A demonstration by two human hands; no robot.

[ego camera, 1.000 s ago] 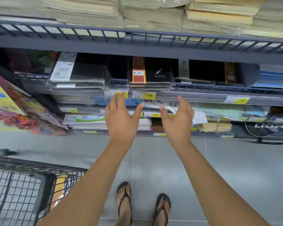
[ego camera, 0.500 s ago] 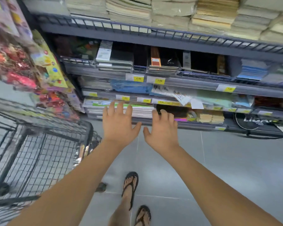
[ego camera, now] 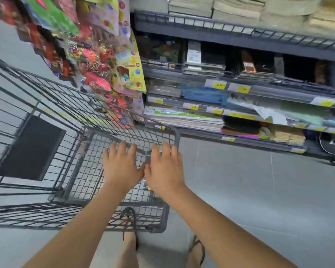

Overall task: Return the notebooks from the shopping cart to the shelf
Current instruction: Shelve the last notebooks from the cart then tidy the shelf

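Observation:
My left hand (ego camera: 121,166) and my right hand (ego camera: 165,168) hover side by side over the near right corner of the grey wire shopping cart (ego camera: 70,117), fingers spread and holding nothing. Between and under the hands a thin sliver of a notebook (ego camera: 146,185) with a yellow edge shows inside the cart; most of it is hidden. The grey metal shelf (ego camera: 259,89) with stacked dark notebooks (ego camera: 203,64) stands to the right, beyond the cart.
Colourful packets (ego camera: 97,60) hang at the shelf's left end above the cart. Lower shelves hold paper pads and folders (ego camera: 184,118) behind yellow price tags. Grey tiled floor (ego camera: 259,190) lies to the right; my sandalled feet (ego camera: 130,229) stand below.
The view has swung left and down from the shelf to the cart. Both hands have dropped from in front of the shelf to above the cart's near corner, still holding nothing.

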